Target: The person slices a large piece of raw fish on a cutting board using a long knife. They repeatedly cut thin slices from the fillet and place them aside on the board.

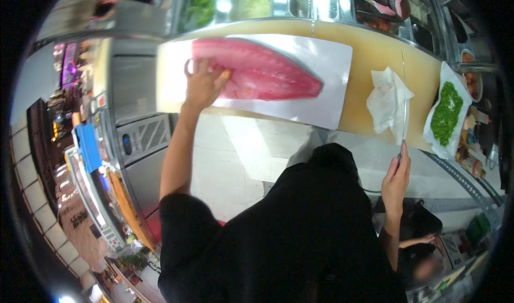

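Observation:
A large pink fish fillet (265, 70) lies on a white sheet (325, 114), its narrow end towards the right. My left hand (204, 82) rests on the fillet's wide left end, fingers spread. In my right hand (395, 182) is the handle of a long, slim knife (404, 98). Its blade points away from me and passes over the right part of a crumpled white cloth or paper towel (383, 98). Beneath sheet and towel runs a yellowish cutting board (361, 58).
Chopped greens (446, 114) sit on white paper right of the board. Metal food pans (281, 1) line the far edge, one with leafy greens (200, 1). A steel cabinet (134, 78) stands at left. Behind on the right, another person (421, 258) is partly visible.

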A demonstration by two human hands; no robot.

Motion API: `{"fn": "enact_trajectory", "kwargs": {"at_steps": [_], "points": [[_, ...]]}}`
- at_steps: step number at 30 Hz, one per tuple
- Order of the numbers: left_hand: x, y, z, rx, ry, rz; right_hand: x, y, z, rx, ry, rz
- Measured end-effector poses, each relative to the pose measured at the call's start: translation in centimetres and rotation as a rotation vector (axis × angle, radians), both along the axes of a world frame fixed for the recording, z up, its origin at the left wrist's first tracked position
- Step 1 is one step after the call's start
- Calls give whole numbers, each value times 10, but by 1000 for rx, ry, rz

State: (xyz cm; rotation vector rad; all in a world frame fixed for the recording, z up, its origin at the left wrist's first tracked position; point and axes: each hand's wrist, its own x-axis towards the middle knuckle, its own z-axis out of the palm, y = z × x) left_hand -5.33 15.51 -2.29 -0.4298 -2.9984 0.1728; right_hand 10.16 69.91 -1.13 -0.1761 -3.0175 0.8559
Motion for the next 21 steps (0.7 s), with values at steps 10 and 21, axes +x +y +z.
{"fn": "enact_trajectory", "kwargs": {"at_steps": [10,21], "points": [[13,4,-31,372,25,694,62,-11,-76,143,-76,-132],[1,47,-44,569,222,870,86,57,-8,-945,-329,-234]]}}
